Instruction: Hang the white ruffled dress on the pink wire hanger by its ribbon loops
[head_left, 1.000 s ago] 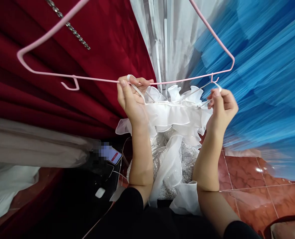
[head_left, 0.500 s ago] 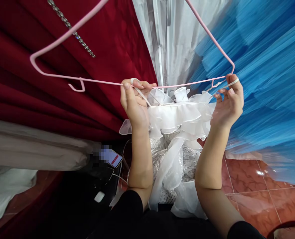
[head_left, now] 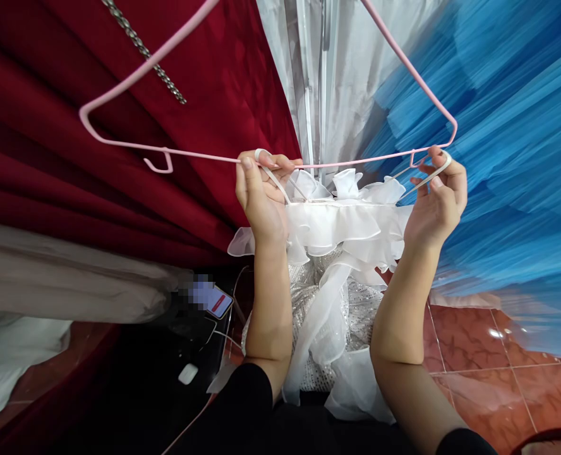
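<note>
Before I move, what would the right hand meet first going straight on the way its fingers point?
Most likely the lower bar of the pink hanger, near its right end. The right hand looks very close, perhaps touching; depth is unclear.

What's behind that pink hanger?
Red cloth with sparkly trim on the left, pale drapery in the middle, blue tulle on the right. Whatever lies directly behind the left hand is covered.
</note>
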Action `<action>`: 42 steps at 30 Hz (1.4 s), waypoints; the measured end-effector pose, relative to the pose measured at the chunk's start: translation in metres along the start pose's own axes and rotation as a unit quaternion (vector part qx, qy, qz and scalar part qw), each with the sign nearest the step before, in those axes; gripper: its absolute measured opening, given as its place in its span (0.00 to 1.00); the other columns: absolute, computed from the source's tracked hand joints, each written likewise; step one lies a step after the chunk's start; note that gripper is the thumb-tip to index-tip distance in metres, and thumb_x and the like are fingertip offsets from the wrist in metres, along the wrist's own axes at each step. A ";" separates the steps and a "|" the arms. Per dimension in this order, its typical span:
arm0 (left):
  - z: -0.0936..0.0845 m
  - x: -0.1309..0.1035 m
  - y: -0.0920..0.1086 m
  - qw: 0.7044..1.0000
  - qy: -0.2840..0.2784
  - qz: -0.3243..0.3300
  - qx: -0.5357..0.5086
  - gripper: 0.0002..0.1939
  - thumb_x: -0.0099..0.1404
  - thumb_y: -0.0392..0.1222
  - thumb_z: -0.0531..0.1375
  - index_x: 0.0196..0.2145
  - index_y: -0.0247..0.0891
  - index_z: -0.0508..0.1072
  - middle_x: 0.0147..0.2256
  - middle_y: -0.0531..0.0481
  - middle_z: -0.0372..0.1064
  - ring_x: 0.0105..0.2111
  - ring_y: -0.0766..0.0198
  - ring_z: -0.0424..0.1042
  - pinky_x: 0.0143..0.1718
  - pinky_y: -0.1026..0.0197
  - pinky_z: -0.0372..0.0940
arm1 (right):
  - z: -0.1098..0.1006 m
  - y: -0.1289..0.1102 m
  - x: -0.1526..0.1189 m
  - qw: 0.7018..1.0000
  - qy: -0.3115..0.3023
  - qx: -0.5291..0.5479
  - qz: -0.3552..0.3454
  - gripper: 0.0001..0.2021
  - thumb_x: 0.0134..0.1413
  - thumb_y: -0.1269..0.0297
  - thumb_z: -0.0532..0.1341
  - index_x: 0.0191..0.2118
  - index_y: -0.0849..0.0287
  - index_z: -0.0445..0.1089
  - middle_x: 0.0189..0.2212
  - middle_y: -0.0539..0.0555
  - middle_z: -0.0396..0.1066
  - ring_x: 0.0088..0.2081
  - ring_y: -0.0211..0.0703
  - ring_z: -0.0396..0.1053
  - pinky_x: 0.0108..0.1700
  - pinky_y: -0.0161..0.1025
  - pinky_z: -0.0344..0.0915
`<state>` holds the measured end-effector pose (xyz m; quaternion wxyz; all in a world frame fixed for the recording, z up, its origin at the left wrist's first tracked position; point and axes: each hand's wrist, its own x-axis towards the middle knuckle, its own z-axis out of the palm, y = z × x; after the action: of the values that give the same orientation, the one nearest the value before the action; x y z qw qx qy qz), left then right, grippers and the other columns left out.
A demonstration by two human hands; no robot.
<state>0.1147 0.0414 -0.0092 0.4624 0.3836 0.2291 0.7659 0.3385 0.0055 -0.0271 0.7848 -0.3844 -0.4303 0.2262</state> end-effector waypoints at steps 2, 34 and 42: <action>0.000 -0.001 0.001 1.000 0.000 0.003 0.002 0.14 0.75 0.43 0.48 0.31 0.39 0.64 0.28 0.50 0.66 0.33 0.64 0.74 0.45 0.56 0.73 | -0.001 0.002 0.003 1.000 0.015 0.006 0.006 0.17 0.45 0.64 0.60 0.44 0.51 0.73 0.52 0.52 0.70 0.47 0.41 0.71 0.47 0.43 0.68; -0.040 -0.032 0.004 0.992 0.085 0.056 0.077 0.14 0.65 0.33 0.53 0.42 0.41 0.77 0.46 0.48 0.76 0.40 0.63 0.78 0.43 0.61 0.73 | 0.089 -0.002 -0.027 0.978 -0.129 -0.154 -0.059 0.11 0.64 0.55 0.56 0.36 0.55 0.70 0.32 0.49 0.68 0.32 0.32 0.65 0.36 0.37 0.64; -0.059 -0.030 0.061 0.971 0.156 0.138 0.115 0.13 0.63 0.33 0.59 0.40 0.45 0.80 0.48 0.54 0.76 0.46 0.65 0.74 0.43 0.63 0.71 | 0.091 0.001 -0.026 0.972 -0.149 -0.170 -0.060 0.10 0.63 0.57 0.57 0.35 0.57 0.70 0.35 0.50 0.70 0.35 0.33 0.68 0.31 0.34 0.61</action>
<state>0.0439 -0.0136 -0.0130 0.2636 0.3380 0.3293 0.8413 0.2470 0.0256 -0.0107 0.6473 -0.4472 -0.5969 0.1569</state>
